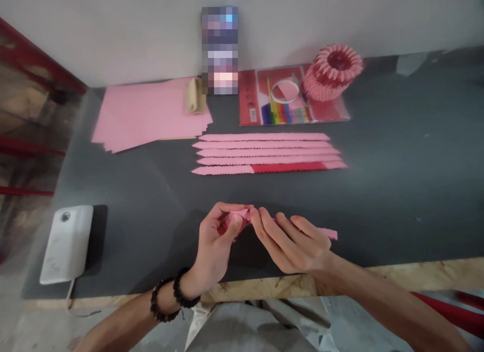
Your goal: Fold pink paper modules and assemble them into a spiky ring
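Note:
My left hand (215, 243) and my right hand (293, 241) meet above the near part of the dark table (397, 190). Both pinch one long pink strip of folded paper pieces (328, 234). Its left end is gripped between my left fingers and thumb. The strip runs under my right hand and sticks out to the right of it. A dark bead bracelet (172, 297) circles my left wrist.
Several long pink folded strips (266, 153) lie side by side mid-table, one partly red. A stack of pink paper sheets (147, 112) sits back left. A red packet of coloured paper (287, 97) and a pink folded-paper vase (333, 72) stand at the back. A white power bank (66, 243) lies left.

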Motion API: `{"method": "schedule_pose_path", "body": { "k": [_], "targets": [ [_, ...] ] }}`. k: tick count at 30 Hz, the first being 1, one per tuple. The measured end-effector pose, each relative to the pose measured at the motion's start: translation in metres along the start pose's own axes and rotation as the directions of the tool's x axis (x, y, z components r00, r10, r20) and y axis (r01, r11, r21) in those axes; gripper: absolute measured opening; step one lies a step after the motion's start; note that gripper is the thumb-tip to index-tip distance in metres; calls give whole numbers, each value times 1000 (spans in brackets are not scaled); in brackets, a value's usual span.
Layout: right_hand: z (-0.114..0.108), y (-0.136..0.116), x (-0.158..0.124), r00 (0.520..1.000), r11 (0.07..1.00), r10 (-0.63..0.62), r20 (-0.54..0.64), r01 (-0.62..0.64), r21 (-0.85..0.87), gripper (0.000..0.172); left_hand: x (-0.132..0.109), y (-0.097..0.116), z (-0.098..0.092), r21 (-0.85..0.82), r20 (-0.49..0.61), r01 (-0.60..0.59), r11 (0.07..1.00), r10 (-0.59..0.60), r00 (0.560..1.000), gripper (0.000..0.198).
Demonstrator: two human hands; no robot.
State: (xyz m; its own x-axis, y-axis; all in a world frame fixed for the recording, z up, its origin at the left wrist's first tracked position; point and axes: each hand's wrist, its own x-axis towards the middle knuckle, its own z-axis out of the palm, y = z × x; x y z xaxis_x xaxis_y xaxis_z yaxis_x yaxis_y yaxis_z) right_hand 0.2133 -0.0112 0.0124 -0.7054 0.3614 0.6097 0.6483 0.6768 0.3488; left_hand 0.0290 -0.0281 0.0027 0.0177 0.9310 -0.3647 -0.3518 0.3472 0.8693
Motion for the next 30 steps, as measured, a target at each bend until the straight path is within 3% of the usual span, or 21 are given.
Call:
{"method": "schedule_pose_path", "body": {
  "k": [12, 17, 19, 22, 25, 30],
  "targets": [
    [-5, -3, 2, 999, 997, -14, 31, 16, -70, 17, 5, 5, -1, 78, -36, -24, 997, 26, 999, 18],
    [-6, 1, -1, 997, 995, 33, -70, -39, -94, 18, 22, 11, -9, 48, -156, -110, 993, 116, 981, 22],
    [-4, 4, -1, 991, 993, 114, -64, -116, -37, 21, 24, 11, -7, -42, -108, -64, 997, 59, 992, 26],
    [1, 9, 0, 961, 960, 275, -16, -273, 68, 25, 17, 6, 0, -117, 61, 35, 992, -28, 998, 29],
    [4, 9, 2, 930, 918, 367, 30, -367, 153, 24, 10, 1, 3, -101, 54, 85, 991, -80, 995, 27],
    [4, 3, -2, 943, 910, 331, 48, -332, 249, 24, 6, 0, 1, 14, 15, 57, 998, -58, 998, 25]
  ]
}}
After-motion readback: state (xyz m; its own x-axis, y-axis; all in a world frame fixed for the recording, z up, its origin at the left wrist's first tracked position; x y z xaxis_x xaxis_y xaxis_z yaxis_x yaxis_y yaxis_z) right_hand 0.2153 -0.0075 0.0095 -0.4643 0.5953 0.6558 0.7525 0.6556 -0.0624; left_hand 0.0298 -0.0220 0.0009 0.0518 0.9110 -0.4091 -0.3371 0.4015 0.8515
